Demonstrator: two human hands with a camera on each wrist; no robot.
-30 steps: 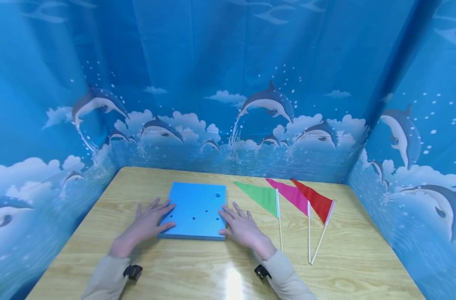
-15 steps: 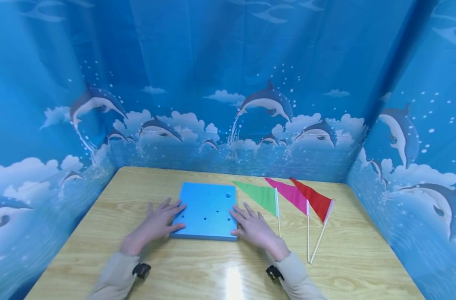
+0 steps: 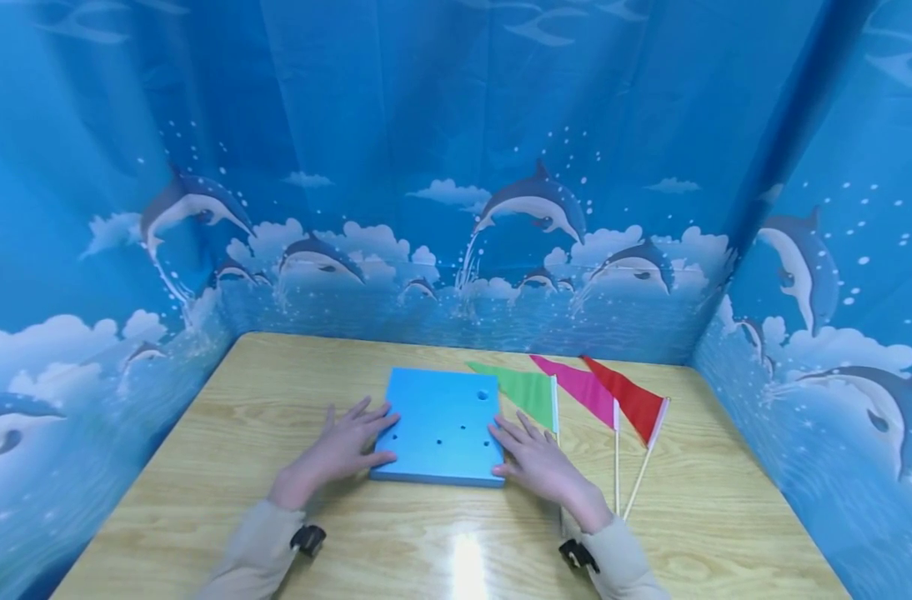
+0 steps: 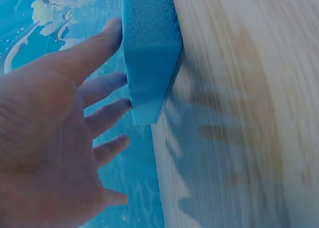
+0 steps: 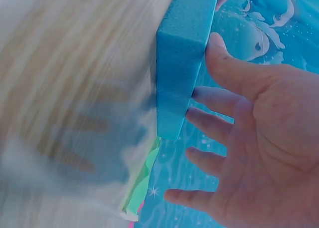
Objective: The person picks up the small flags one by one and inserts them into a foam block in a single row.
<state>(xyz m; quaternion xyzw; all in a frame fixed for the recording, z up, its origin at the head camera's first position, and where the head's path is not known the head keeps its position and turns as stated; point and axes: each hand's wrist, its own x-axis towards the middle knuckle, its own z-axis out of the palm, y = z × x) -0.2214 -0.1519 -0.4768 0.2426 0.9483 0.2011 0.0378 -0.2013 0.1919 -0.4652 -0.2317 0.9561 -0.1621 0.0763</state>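
A flat blue foam block (image 3: 441,417) with several small holes and one larger hole lies on the wooden table. My left hand (image 3: 339,446) rests its thumb and fingertips on the block's left edge, fingers spread and straight. On the opposite edge, the fingertips of my right hand (image 3: 540,463) touch the top in the same way. The left wrist view shows the thumb and two fingers at the face of the foam block (image 4: 152,63), the others off it. In the right wrist view, the foam block (image 5: 182,73) meets the thumb and two fingers.
To the right lie a green flag (image 3: 527,393), a pink flag (image 3: 587,389) and a red flag (image 3: 630,398) on thin sticks. The block's upper right corner overlaps the green flag's tip. A dolphin-printed blue curtain (image 3: 396,167) surrounds the wooden table (image 3: 291,375).
Both hands have slid the foam block to the right across the table, closer to the green flag. The right forearm now covers part of the flag sticks. The flags stay in place.
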